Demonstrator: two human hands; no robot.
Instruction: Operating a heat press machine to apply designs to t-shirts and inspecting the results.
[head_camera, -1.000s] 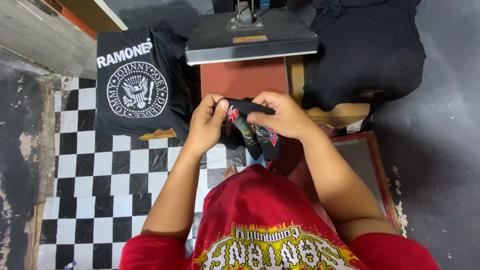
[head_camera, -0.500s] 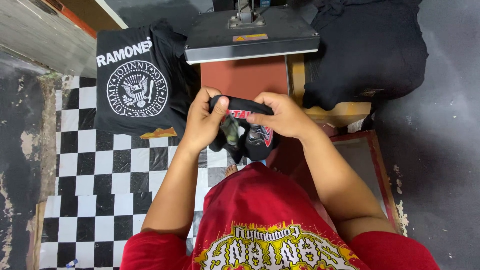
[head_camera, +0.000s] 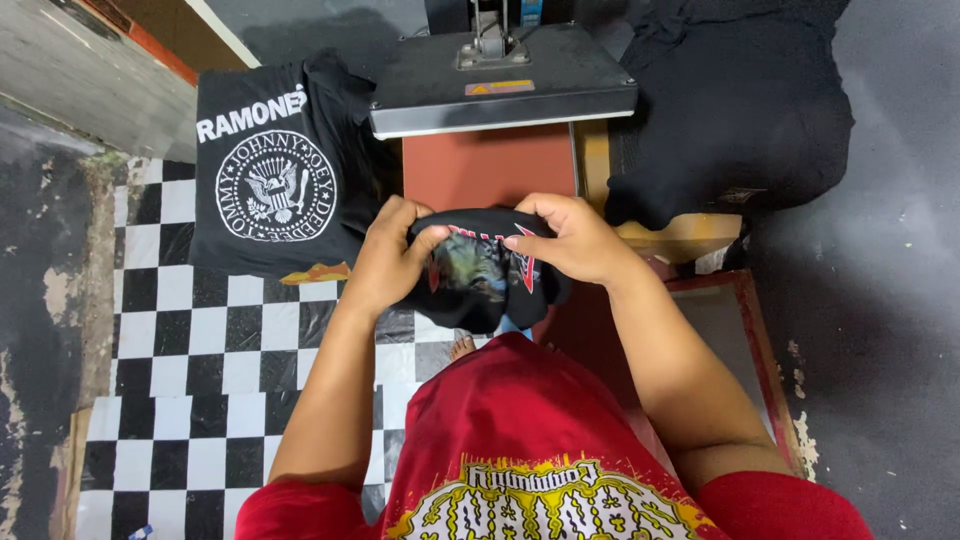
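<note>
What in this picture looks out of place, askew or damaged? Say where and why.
The floor at the left is stained, its coating peeling. The printed black shirt lies slightly askew, and a black cloth heap overhangs its stand. Both hands grip a bunched garment.

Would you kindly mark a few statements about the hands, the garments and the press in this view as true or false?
1. Both hands, the left hand and the right hand, grip a folded black printed garment. True.
2. The heat press lid is shut on the red pad. False: it is raised, and the pad shows bare.
3. A black shirt with a white round emblem lies left of the press. True.
4. The floor is plain white. False: it is black-and-white checkered.
</note>
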